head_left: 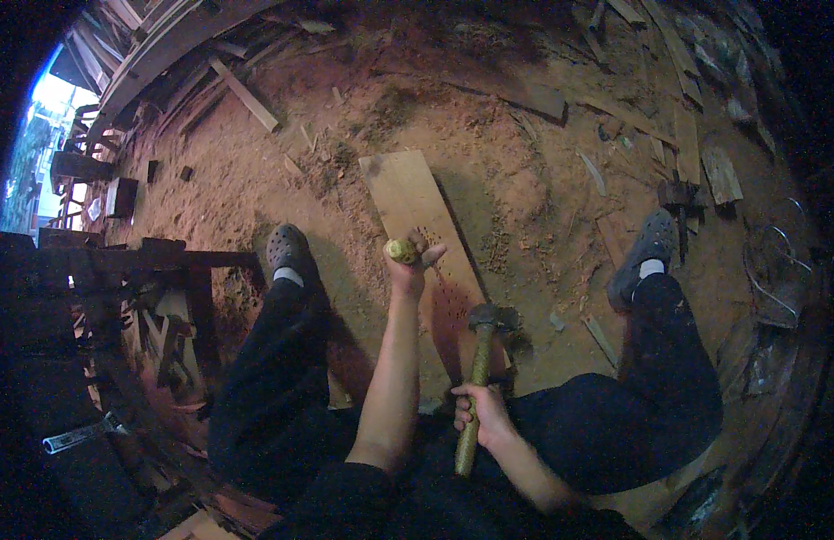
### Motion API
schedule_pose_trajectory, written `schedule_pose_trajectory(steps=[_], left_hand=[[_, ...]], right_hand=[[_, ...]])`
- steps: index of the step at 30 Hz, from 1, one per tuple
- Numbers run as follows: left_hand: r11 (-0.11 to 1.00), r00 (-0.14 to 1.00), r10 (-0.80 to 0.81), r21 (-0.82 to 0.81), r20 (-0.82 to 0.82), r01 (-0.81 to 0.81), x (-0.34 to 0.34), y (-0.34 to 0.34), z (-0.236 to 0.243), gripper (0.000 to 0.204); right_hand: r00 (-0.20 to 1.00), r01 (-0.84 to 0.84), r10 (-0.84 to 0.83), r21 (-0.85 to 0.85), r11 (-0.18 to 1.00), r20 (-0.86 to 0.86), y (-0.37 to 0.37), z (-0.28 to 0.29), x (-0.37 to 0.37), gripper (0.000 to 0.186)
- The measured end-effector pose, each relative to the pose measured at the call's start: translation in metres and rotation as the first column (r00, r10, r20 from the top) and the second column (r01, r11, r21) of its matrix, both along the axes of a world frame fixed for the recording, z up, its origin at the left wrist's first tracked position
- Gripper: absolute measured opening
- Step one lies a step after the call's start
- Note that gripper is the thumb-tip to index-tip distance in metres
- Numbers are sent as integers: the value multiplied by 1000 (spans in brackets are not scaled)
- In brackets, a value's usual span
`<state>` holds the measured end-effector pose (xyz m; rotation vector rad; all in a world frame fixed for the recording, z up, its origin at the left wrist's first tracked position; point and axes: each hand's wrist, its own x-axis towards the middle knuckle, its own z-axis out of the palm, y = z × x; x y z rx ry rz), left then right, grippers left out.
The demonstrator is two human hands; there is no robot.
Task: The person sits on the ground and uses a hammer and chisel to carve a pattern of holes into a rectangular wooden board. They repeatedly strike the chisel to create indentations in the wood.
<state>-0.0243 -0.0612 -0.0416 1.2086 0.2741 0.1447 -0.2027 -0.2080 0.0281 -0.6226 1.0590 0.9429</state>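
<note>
Grasping a yellow-green, round-ended handle (400, 251), the left hand (412, 266) is above a wooden plank (404, 191) lying on the dirt floor (336, 191). Dark marks (450, 286) speckle the plank's middle; its far end looks unworked, suggesting a job partway through. Further right, the right hand (491, 418) clenches a hammer (481, 360).

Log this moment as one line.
left hand: gripping yellow-green handle, above wooden board | right hand: gripping hammer, head up-frame | ground: dirt, wood scraps
</note>
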Motion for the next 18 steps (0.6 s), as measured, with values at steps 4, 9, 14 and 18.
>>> schedule_pose_trajectory(steps=[4,9,14,18], left_hand=[[999,999,-48,22,24,48,-1,4,1,31],[998,999,32,-49,-15,-32,3,-8,9,38],[996,995,-90,-8,44,90,0,2,-9,21],[996,995,-87,22,39,86,-1,-3,-9,14]], right_hand=[[1000,1,-1,3,1000,3,0,-3,-2,14],[1000,5,-5,-6,1000,0,-1,-7,-4,13],[1000,-16,16,-19,1000,7,-1,-4,-3,13],[1000,-16,16,-13,1000,5,-4,-7,-4,13]])
